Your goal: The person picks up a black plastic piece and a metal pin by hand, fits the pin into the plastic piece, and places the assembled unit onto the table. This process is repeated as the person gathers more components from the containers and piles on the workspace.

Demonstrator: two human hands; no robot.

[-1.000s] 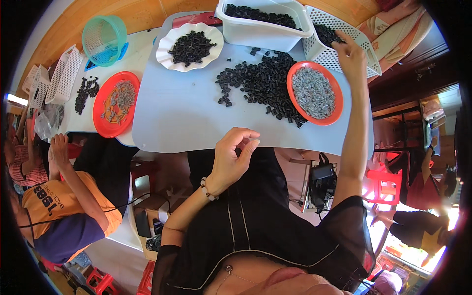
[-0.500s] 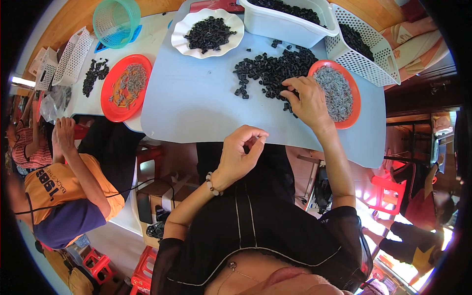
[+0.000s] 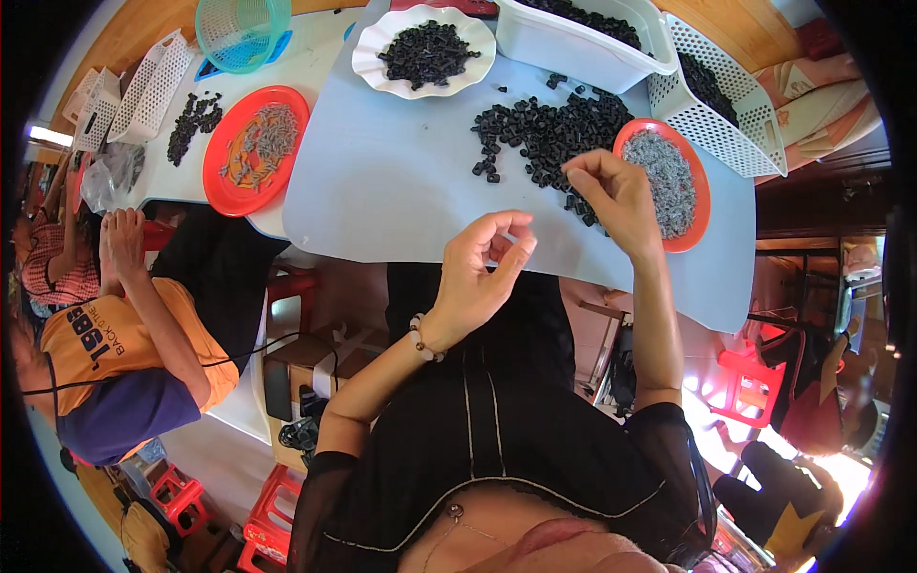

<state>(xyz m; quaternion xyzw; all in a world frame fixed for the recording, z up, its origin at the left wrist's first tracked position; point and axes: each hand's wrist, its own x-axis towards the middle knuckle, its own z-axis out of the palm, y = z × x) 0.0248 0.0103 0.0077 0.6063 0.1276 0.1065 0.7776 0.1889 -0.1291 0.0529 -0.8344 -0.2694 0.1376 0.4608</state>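
Observation:
On the light blue-grey table (image 3: 382,181) lies a loose pile of small black plastic pieces (image 3: 544,129). My right hand (image 3: 619,201) is over the pile's near right edge, thumb and forefinger pinched; anything between the tips is too small to make out. Beside it stands a red-orange plate (image 3: 704,205) filled with small grey metal pieces (image 3: 661,177), probably screws. Above the table's front edge, my left hand (image 3: 482,272) is curled with thumb and forefinger close together. I cannot make out what, if anything, it holds.
A white scalloped plate (image 3: 368,74) of black pieces, a white tub (image 3: 564,59) and a perforated basket (image 3: 764,134) line the far side. At left, another person (image 3: 124,334) sits by a second table holding a red plate (image 3: 215,181) and a green basket (image 3: 244,38).
The whole view has shifted slightly. My left hand has risen toward the table and turned a little. My right hand has drawn back slightly from the pile, its fingers more closely pinched.

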